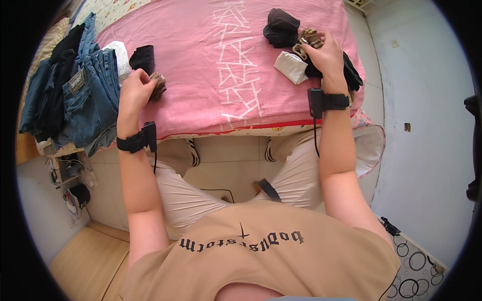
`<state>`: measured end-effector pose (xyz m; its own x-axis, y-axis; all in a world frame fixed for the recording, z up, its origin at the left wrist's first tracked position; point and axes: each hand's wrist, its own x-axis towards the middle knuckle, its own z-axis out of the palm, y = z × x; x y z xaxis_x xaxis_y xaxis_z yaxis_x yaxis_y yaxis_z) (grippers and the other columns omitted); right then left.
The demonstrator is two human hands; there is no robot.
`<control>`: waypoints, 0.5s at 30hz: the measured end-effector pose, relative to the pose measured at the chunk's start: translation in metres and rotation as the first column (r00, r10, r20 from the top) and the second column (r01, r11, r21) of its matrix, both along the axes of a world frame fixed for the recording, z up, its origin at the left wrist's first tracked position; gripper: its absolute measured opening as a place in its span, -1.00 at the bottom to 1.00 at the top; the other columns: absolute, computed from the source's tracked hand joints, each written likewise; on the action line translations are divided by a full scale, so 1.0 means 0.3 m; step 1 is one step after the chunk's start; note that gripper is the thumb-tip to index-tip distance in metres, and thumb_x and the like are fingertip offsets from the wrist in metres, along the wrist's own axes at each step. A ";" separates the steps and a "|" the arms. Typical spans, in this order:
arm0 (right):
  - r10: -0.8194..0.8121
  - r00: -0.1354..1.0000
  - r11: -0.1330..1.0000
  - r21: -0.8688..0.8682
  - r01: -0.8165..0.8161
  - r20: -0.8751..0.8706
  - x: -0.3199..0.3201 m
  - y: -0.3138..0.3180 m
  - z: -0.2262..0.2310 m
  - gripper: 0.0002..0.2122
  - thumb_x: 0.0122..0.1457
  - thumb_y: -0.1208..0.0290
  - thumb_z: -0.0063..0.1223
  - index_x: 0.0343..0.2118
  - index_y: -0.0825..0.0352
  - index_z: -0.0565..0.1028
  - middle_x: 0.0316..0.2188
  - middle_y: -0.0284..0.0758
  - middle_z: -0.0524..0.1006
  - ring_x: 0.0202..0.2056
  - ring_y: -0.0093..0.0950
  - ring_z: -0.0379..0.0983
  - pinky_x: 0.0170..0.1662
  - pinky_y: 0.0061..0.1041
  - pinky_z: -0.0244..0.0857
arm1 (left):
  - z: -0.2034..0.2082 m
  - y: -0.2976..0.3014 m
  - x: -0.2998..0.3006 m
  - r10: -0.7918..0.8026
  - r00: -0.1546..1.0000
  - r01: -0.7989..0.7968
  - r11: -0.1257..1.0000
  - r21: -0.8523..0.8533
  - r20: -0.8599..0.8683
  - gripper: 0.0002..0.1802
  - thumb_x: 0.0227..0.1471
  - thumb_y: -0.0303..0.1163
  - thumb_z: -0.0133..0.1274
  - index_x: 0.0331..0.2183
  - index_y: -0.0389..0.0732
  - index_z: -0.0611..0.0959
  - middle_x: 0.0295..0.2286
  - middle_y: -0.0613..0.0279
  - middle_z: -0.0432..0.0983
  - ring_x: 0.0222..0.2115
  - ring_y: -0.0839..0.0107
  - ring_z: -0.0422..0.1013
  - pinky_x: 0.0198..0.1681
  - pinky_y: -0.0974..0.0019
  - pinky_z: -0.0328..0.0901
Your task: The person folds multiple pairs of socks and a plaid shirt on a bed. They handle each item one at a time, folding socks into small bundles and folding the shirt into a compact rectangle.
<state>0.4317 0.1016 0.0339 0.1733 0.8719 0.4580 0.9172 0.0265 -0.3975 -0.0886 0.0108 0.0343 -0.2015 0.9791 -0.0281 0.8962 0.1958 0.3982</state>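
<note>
On the pink bedspread (188, 65), my left hand (135, 91) is closed at the left side, its fingertips pinching a small brown patterned sock (158, 86) partly hidden behind them. Just beyond that hand lies a folded black sock (142, 58). At the far right, my right hand (326, 59) has thumb and fingers closed on a brown checked sock (310, 37). Around it are a bunched black sock (281, 28), a folded white sock (291, 67) and more dark socks (351, 71), partly covered by the hand and wrist.
A heap of folded blue jeans (90, 95) fills the bed's left end, with a white cloth (118, 54) beside it. Both wrists carry black strapped devices with cables. A pale wall (422, 100) stands to the right; tiled floor (216, 170) shows below the bed edge.
</note>
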 end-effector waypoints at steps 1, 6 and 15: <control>-0.009 1.000 0.999 -0.043 0.008 -0.025 0.031 0.008 -0.012 -0.69 0.09 0.22 0.43 -0.17 0.30 0.70 -0.25 -0.17 0.75 -0.19 -0.10 0.70 -0.03 -0.18 0.54 | 0.024 -0.002 0.013 0.008 0.999 -0.011 0.997 0.078 0.037 -0.67 0.14 -0.21 0.38 -0.37 -0.30 0.68 -0.50 0.14 0.65 -0.47 0.35 0.57 -0.33 0.22 0.43; 0.057 0.933 0.998 0.039 -0.046 -0.355 0.035 0.004 0.022 -0.75 0.27 0.34 0.38 -0.08 0.35 0.67 -0.27 -0.25 0.77 -0.29 -0.44 0.71 -0.16 -0.45 0.53 | 0.107 0.000 0.140 -0.064 0.978 -0.010 0.936 0.353 0.198 -0.70 0.11 -0.25 0.34 -0.39 -0.30 0.66 -0.58 0.07 0.57 -0.50 0.24 0.57 -0.35 0.18 0.42; 0.219 -0.469 0.647 0.487 -0.587 -0.855 -0.403 -0.178 0.201 -0.55 0.64 0.15 -0.34 0.27 0.42 0.41 0.19 0.04 0.57 0.21 -0.06 0.53 0.40 -0.01 0.36 | 0.092 -0.046 0.485 -0.617 0.579 0.373 0.781 0.500 0.533 -0.36 0.09 -0.08 0.48 0.11 -0.17 0.66 -0.02 0.16 0.70 -0.05 0.29 0.63 -0.04 0.22 0.52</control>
